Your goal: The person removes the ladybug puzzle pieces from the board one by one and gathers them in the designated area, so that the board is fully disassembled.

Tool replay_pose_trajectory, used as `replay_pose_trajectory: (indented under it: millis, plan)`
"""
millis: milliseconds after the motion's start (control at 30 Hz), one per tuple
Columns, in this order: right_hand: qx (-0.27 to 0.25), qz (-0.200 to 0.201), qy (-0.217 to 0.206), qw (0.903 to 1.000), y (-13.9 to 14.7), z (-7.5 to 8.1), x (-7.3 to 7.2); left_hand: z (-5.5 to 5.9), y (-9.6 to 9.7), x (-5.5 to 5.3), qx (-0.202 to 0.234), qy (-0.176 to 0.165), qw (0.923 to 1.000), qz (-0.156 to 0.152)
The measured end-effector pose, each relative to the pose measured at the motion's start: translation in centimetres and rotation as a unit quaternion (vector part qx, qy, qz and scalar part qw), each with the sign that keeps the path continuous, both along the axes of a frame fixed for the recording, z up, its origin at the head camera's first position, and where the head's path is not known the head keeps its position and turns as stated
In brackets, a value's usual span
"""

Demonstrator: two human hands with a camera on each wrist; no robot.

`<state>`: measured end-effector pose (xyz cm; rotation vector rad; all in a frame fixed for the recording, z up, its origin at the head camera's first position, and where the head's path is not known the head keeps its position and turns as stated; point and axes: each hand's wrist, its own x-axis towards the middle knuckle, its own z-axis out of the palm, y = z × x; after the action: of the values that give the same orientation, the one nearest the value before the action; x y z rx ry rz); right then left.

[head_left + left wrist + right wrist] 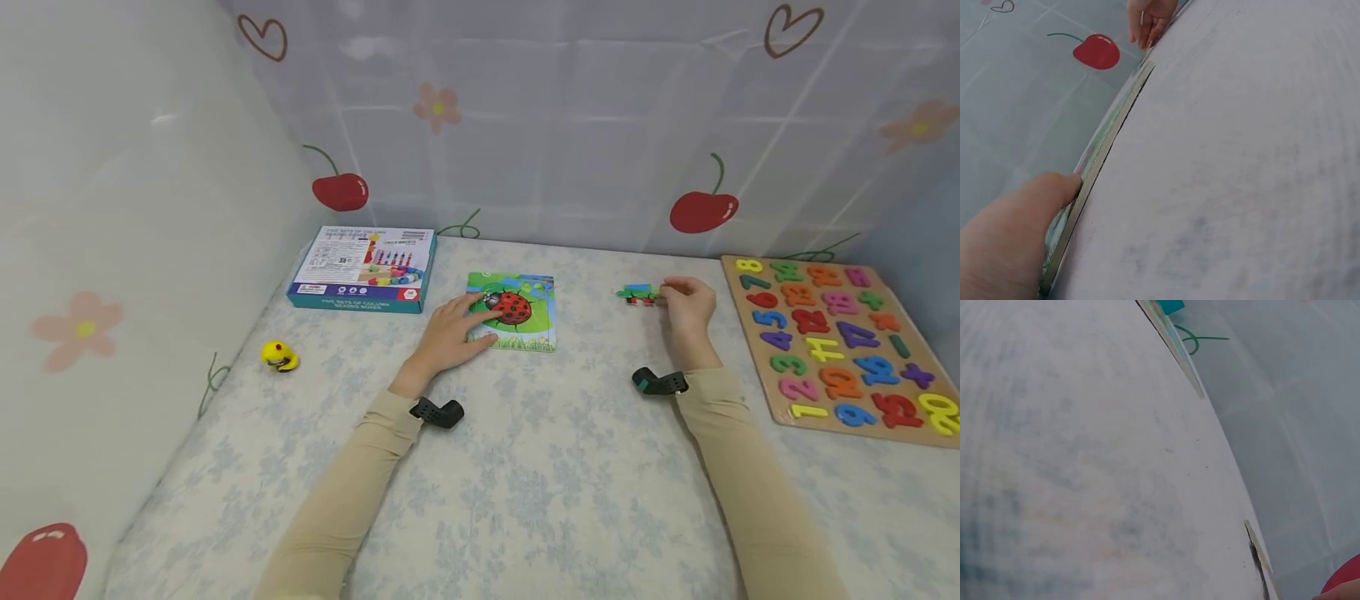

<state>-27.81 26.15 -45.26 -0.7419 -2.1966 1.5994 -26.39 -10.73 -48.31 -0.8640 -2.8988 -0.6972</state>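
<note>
My left hand (450, 335) rests with fingers spread on a square ladybug picture board (542, 321), covering its left side. In the left wrist view, the thumb (1054, 190) lies over the edge of that board (1100, 156), which is flat on the table. Off to the right, my right hand (688, 307) pinches the right end of a small green, blue and red piece (637, 294) on the table. The right wrist view catches the piece as a thin flat strip (1259, 556), with only a bit of a finger (1342, 591) at the corner.
At the back left lies a teal-edged box (360, 271) with printed pictures. A small yellow toy (279, 356) sits in front of it. On the far right is a wooden number board (765, 367) with colourful numerals. A patterned curtain (525, 125) hangs behind the table.
</note>
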Motion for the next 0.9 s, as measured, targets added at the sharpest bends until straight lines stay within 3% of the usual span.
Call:
replay_pose_trajectory:
  millis: [167,333,433,600,900]
  plan:
    - [0.019,0.001,0.020,0.9996,-0.6,0.6,0.1,0.0,0.1,-0.2,0.024,-0.018,0.9994,0.019]
    - [0.032,0.094,0.035,0.9944,-3.6,1.5,0.1,0.0,0.1,-0.1,0.027,-0.033,0.9981,0.043]
    - [0.044,0.176,0.035,0.9828,-6.4,1.6,-0.2,0.0,0.0,-0.1,0.029,-0.047,0.9972,0.051]
    - [0.044,0.293,0.018,0.9550,-11.9,1.4,-0.9,-0.1,-0.1,-0.1,0.024,-0.055,0.9968,0.052]
    - [0.092,0.370,0.010,0.9245,-18.1,0.8,-2.1,-0.1,-0.2,-0.4,0.013,-0.050,0.9978,0.042]
